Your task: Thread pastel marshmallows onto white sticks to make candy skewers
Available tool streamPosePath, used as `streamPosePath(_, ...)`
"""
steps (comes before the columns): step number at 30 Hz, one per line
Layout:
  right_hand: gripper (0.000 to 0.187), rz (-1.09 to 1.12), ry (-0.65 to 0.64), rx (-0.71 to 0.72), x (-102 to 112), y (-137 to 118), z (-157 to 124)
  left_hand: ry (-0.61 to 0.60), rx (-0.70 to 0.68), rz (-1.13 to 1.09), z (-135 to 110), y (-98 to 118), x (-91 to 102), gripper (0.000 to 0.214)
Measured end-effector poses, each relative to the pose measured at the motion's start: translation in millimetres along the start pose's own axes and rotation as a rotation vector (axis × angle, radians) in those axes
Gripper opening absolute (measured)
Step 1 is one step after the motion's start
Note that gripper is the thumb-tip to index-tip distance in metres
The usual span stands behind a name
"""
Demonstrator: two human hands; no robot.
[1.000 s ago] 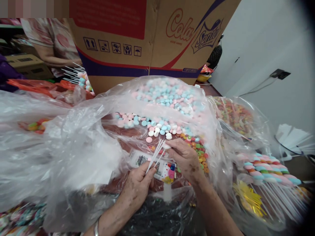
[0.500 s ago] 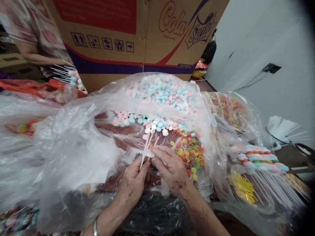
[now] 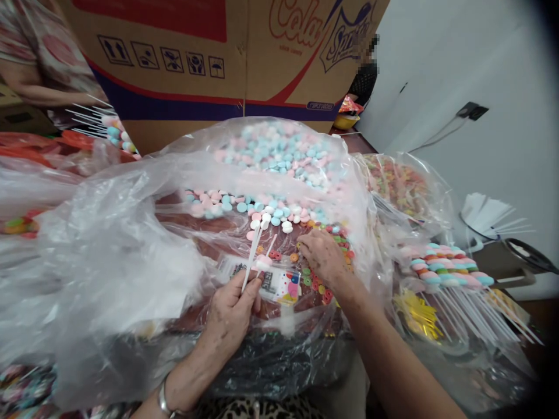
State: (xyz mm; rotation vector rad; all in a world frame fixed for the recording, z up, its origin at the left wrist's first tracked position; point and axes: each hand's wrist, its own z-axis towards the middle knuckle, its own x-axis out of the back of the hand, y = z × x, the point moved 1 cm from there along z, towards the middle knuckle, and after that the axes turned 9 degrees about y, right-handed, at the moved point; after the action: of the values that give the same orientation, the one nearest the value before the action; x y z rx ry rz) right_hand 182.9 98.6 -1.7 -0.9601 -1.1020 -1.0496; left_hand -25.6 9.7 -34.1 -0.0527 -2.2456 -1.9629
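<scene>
Several thin white sticks (image 3: 250,262) are pinched between the thumb and fingers of my left hand (image 3: 231,314). A pale pink and white marshmallow (image 3: 262,263) is threaded on one of these sticks, just above the fingers. To the right, my right hand (image 3: 325,256) reaches over a spread of colourful gummy rings (image 3: 312,280), its fingers bent and drawn together. The fingertips are at the rings on the pile's left side; whether they grip one is not clear. Behind both hands lie loose pink, white and blue marshmallows (image 3: 275,212), spilling from a clear plastic bag (image 3: 174,163).
A large cardboard box (image 3: 174,99) stands behind the bag. Finished candy skewers (image 3: 449,267) lie at right, beside yellow ties (image 3: 419,314) and a bundle of white sticks (image 3: 489,215). Another person's arm (image 3: 56,93) shows at back left. A printed label (image 3: 279,285) lies under the plastic.
My right hand has left the stick by my left hand and moved right to the gummy rings. The marshmallow on the stick is now uncovered. My left hand keeps its hold.
</scene>
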Motion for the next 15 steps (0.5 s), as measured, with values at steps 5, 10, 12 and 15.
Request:
streamPosePath(5,0.021,0.129,0.058,0.05,10.7,-3.2,-6.8,0.008,-0.009,0.0,0.9,-2.1,-0.3,0.027)
streamPosePath(10,0.025,0.161,-0.034,0.1,7.1,-12.3,-16.1,-0.018,-0.02,0.065,0.1,6.4,0.8,0.027)
streamPosePath(12,0.02,0.198,0.014,0.04,1.9,-14.2,-18.1,-0.04,-0.026,0.106,-0.8,11.3,1.2,0.028)
streamPosePath(15,0.012,0.447,0.114,-0.171,-0.4,-13.6,-19.6,-0.073,-0.059,0.171,-1.6,14.9,0.9,0.028)
